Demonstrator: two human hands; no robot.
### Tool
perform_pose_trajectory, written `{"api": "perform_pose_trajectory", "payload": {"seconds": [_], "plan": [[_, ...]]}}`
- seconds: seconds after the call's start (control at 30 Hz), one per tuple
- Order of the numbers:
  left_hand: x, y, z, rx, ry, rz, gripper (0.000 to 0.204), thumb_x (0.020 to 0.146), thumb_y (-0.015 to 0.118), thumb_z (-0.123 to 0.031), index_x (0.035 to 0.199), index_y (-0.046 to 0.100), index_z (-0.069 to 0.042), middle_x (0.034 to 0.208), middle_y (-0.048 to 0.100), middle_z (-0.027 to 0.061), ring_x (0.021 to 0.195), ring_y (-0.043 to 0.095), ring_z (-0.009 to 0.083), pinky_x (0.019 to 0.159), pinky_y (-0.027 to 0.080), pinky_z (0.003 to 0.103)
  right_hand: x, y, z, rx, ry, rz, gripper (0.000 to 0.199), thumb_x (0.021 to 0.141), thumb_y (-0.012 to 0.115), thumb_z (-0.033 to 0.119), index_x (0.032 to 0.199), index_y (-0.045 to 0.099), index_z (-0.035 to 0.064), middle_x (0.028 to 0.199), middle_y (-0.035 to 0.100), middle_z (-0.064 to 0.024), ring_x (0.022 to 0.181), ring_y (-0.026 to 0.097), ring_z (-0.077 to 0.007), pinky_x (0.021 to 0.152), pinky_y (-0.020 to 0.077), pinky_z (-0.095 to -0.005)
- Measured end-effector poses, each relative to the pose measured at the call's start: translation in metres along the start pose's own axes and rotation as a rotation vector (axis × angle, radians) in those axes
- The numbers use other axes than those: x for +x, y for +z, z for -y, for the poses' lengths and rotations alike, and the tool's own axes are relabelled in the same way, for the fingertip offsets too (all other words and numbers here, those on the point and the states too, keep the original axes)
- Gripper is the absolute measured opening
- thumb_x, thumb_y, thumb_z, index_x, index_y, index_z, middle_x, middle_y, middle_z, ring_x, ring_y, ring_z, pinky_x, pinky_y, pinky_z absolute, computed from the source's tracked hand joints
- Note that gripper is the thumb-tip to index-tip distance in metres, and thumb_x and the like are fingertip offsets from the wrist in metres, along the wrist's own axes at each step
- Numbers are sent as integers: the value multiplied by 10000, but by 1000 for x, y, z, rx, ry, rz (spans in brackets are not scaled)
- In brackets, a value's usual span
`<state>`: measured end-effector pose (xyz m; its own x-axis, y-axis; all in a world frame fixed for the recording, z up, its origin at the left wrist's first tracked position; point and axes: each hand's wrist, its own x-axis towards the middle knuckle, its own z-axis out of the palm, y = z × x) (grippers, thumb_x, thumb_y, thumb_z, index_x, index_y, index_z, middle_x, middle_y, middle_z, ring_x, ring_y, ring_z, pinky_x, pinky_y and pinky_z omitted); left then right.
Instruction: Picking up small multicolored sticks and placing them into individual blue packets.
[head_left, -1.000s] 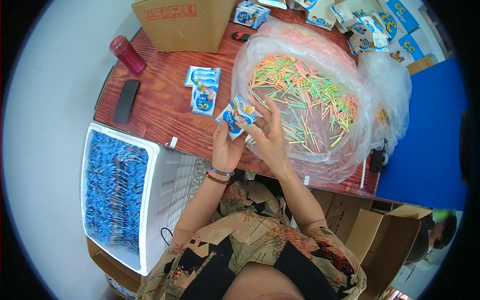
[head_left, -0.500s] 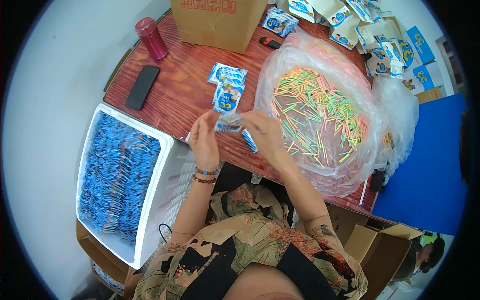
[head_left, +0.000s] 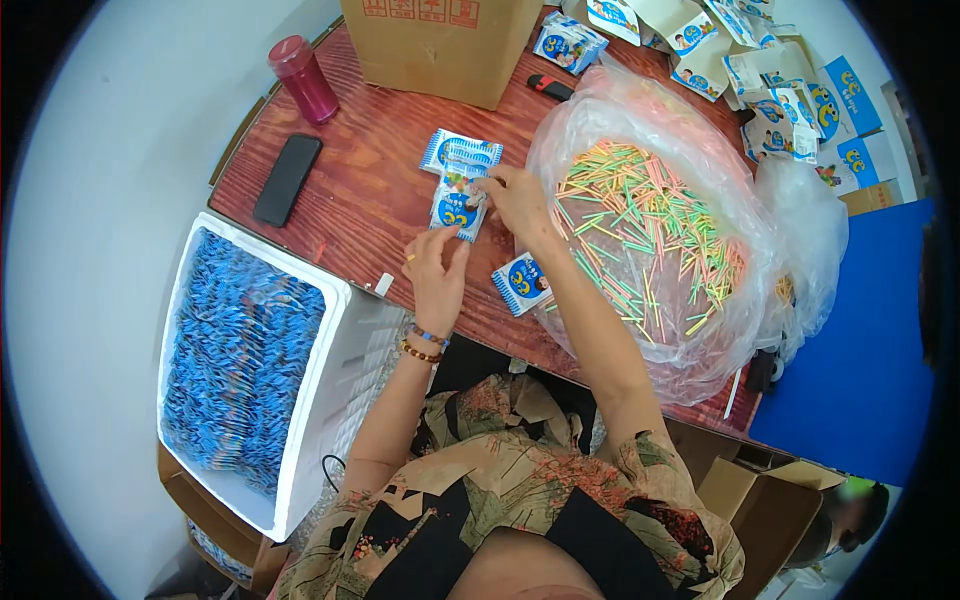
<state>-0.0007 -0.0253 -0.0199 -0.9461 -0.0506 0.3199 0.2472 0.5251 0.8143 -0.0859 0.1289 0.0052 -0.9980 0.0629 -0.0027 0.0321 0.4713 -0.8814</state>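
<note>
The right hand (head_left: 517, 197) has its fingertips pinched on the top of a small blue-and-white packet (head_left: 458, 207), which lies on the table (head_left: 370, 150) over a short stack of like packets (head_left: 458, 153). The fingers are closed on the packet's upper edge; how firmly cannot be told. The left hand (head_left: 436, 272) sits just below the packet, palm down, fingers loosely spread and pointing at its lower edge. It holds nothing; whether its fingertips touch the packet cannot be told. Beaded bracelets (head_left: 422, 343) ring the left wrist.

Just right of and below the grip, against the right forearm, lies a single loose packet (head_left: 522, 283). Further right, a large clear plastic bag (head_left: 690, 330) is spread open on the table, filled with thin sticks (head_left: 645, 235) in green, yellow, pink and orange. Beyond the bag, at the far right, lie many flat blue-and-white cartons (head_left: 810, 100).

Above the grip stands a brown cardboard box (head_left: 440, 45), with a small dark object (head_left: 550, 87) beside it. To the upper left stands a dark red bottle (head_left: 305, 78), and to the left of the grip a black phone (head_left: 287, 179) lies flat.

Below and left of the hands, off the table's edge, a white foam box (head_left: 320, 400) holds tightly packed rows of blue packets (head_left: 240, 360).
</note>
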Motion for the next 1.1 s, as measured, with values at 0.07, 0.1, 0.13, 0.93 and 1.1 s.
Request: {"api": "perform_pose_trajectory", "payload": {"seconds": [0.07, 0.1, 0.13, 0.93, 1.1], "plan": [[0, 2, 1, 32, -26, 28, 264, 840, 655, -179, 1089, 637, -94, 1098, 586, 80, 1091, 484, 284, 950, 331, 418, -3, -6, -4, 28, -39, -34, 241, 853, 602, 222, 909, 680, 1, 798, 657, -214, 708, 651, -340, 629, 497, -402], [-1, 3, 1, 60, -46, 50, 278, 838, 657, -211, 1096, 631, -113, 1111, 573, 51, 1111, 460, 272, 951, 302, 431, -6, -12, -6, 33, -78, -124, 230, 854, 619, 207, 922, 679, -4, 757, 658, -163, 651, 635, -256, 578, 484, -351], [-2, 3, 0, 59, -48, 64, 278, 838, 657, -211, 1096, 631, -113, 1111, 573, 51, 1111, 460, 272, 951, 302, 431, -10, -21, -9, 36, -116, -215, 220, 855, 636, 192, 934, 677, -9, 717, 659, -112, 594, 618, -172, 527, 472, -299], [-18, 32, -41, -371, -130, 84, 125, 852, 678, -78, 939, 592, -56, 913, 596, 16, 840, 558, 113, 749, 441, 307, -98, -93, -46, 267, 59, 113, 161, 802, 726, 117, 850, 611, 16, 799, 605, -18, 707, 536, -61, 591, 418, -234], [-18, 28, -48, -839, -349, 234, 103, 881, 650, -26, 978, 659, 8, 893, 665, 9, 782, 586, 39, 686, 485, 195, -119, -89, -36, 580, 30, 63, 53, 854, 677, 58, 862, 629, 37, 755, 601, 26, 680, 518, -32, 614, 438, -214]]}}
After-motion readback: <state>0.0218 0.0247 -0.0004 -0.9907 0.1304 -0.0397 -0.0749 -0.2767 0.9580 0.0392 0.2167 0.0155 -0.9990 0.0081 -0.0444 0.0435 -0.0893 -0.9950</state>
